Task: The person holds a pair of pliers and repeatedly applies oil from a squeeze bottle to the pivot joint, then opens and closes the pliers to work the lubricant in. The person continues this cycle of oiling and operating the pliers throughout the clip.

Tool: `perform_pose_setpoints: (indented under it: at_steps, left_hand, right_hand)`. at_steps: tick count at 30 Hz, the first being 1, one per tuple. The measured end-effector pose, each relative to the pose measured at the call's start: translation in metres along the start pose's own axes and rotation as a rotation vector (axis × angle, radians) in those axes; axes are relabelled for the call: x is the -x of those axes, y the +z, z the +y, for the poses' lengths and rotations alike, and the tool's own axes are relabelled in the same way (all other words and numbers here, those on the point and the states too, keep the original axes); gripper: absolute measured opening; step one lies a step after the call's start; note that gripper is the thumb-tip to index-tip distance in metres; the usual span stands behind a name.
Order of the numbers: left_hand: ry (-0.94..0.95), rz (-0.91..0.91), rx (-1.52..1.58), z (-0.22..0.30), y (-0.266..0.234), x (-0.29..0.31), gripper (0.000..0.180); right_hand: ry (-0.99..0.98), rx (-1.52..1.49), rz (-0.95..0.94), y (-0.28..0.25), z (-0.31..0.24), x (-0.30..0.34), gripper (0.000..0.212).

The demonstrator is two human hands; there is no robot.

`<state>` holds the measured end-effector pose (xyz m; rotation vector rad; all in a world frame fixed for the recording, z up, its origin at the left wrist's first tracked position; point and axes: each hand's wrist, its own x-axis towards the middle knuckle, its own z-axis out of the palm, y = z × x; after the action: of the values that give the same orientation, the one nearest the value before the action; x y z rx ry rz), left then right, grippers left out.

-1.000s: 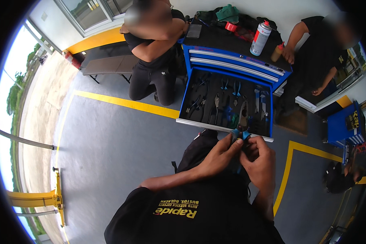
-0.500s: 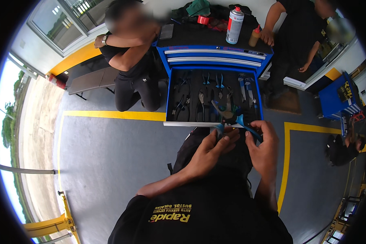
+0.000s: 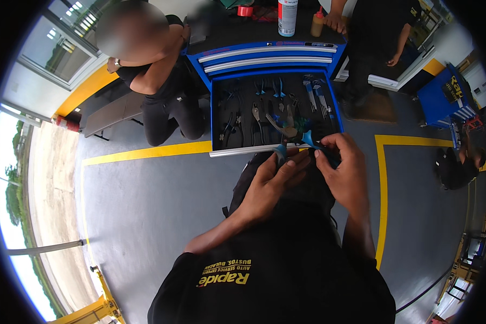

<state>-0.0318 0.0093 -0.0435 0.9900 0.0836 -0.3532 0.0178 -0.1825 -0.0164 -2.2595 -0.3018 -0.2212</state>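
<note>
A pair of pliers with blue-and-black handles (image 3: 308, 138) is held between my hands, its handles spread wide and its metal jaws pointing away from me. One handle rests between the thumb and fingers of my left hand (image 3: 268, 186). My right hand (image 3: 344, 170) pinches the other handle with thumb and fingers. Both hands are just in front of the pulled-out drawer (image 3: 233, 153) of a blue tool cabinet (image 3: 200, 68). In its dark foam lie slip-joint pliers (image 3: 257, 120), several other pliers and a row of slim tools (image 3: 311, 93) at the right.
On the cabinet top stand a spray can (image 3: 287, 19) and a brown squeeze bottle (image 3: 317, 22). A person with folded arms (image 3: 173, 102) kneels at left near a bench (image 3: 113, 110). Another person (image 3: 367, 48) stands at right. A second blue cabinet (image 3: 443, 102) is farther right.
The view has shifted, so the cabinet and drawer sit higher and more to the left. Both hands keep hold of the pliers, whose handles remain spread.
</note>
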Motion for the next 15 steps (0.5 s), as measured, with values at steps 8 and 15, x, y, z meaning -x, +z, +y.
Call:
perform_pose_setpoints:
  at_steps: [8, 15]
  left_hand:
    - [-0.106, 0.051, -0.145, -0.008, -0.007, -0.005, 0.047]
    - [-0.043, 0.006, -0.001, 0.001, -0.002, -0.001, 0.046]
  right_hand:
    - [0.083, -0.113, -0.281, 0.000, -0.011, 0.012, 0.024]
    - [0.045, 0.168, -0.050, -0.003, -0.004, 0.006, 0.024]
